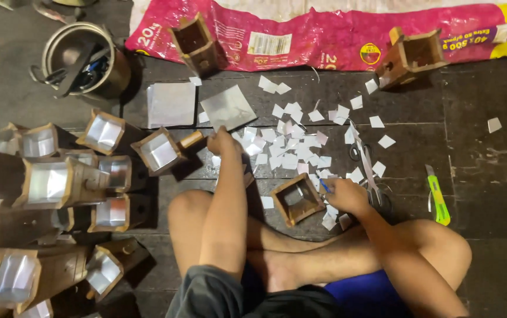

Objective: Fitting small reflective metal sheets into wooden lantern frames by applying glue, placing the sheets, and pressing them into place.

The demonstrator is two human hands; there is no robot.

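Beside right hand [348,197], wooden box [296,199] mouth-up.

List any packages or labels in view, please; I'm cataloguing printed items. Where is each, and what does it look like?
Pink plastic bag: lies flat along the top of the floor, long, crinkled, magenta with a yellow right end.
White label patch: rectangular, on the bag's left-middle part.
Round yellow emblem: on the bag, right of middle.
No screens or signs show.

The left hand [223,141] hides what it grips; the foil-lined boxes [6,282] run off the left edge; the tin's [85,59] contents stay indistinct.
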